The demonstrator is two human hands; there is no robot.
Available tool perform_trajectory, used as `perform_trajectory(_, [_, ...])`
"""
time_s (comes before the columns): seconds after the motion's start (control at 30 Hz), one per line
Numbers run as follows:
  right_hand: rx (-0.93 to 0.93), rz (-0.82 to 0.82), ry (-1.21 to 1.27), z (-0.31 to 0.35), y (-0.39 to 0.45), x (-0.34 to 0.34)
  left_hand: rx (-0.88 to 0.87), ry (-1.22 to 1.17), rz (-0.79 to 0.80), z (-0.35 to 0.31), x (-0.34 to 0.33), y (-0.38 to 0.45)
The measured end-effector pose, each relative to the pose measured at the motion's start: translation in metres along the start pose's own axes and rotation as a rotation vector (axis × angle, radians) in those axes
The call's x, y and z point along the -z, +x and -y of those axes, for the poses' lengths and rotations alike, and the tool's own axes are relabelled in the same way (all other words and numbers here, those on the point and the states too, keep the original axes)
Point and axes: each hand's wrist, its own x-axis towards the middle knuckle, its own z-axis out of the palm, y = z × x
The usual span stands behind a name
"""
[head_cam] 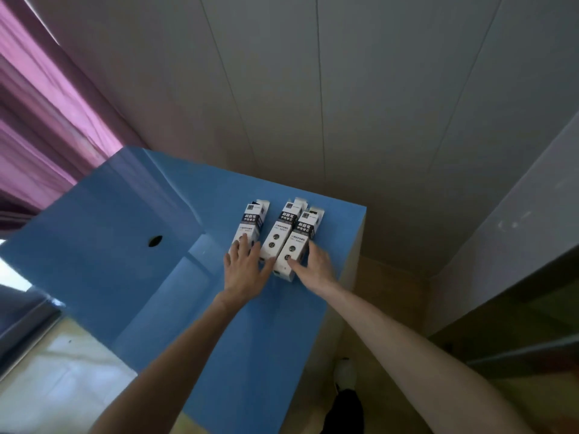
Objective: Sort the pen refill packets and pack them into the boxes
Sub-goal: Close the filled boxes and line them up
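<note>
boxes (277, 236) crowd far corner, near tabletop (250, 339) open

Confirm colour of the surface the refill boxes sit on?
Plain blue table top, seen best in the head view, the only one.

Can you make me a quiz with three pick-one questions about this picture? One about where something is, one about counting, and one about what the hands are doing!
1. Where are the boxes?
A. on the blue table
B. on the floor
C. on the curtain

2. How many boxes?
A. one
B. three
C. six

3. What is the left hand doing?
A. lying flat on a box
B. holding a box in the air
C. resting off the table

Answers: 1 A, they lie on the blue table. 2 B, three lie side by side. 3 A, its fingers are spread over the leftmost box.
</note>
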Motion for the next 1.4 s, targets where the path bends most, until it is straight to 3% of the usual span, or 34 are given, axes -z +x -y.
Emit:
perform_trajectory(0.2, [-0.039,0.02,-0.037,0.003,-0.016,-0.01,-0.086,0.062,0.21,0.011,0.015,-0.018])
perform_trajectory(0.4, [-0.048,-0.023,-0.015,0.006,-0.024,-0.018,-0.198,0.118,0.218,0.026,0.014,-0.031])
perform_trajectory(0.6, [-0.168,-0.054,0.136,0.018,-0.011,-0.02,-0.332,0.127,0.185,0.046,0.025,-0.018])
perform_trajectory(0.67, [-0.171,-0.092,0.158,0.03,-0.014,-0.026,-0.39,0.039,0.18,0.057,0.03,-0.012])
perform_trajectory(0.8, [-0.203,-0.221,0.055,0.052,-0.03,-0.051,-0.345,-0.467,0.229,0.088,0.033,-0.001])
perform_trajectory(0.87, [-0.254,-0.258,0.053,0.064,-0.037,-0.063,-0.386,-0.573,0.188,0.103,0.032,0.007])
perform_trajectory(0.97, [-0.336,-0.272,0.15,0.081,-0.05,-0.077,-0.355,-0.624,0.245,0.119,0.036,0.013])
perform_trajectory(1.07, [-0.386,-0.268,0.205,0.094,-0.06,-0.087,-0.251,-0.818,0.493,0.128,0.038,0.014])
perform_trajectory(1.23, [-0.433,-0.308,0.352,0.095,-0.061,-0.092,-0.15,-0.926,0.566,0.13,0.041,0.025])
perform_trajectory(1.4, [-0.405,-0.31,0.396,0.105,-0.047,-0.085,-0.133,-0.879,0.644,0.129,0.049,0.044])
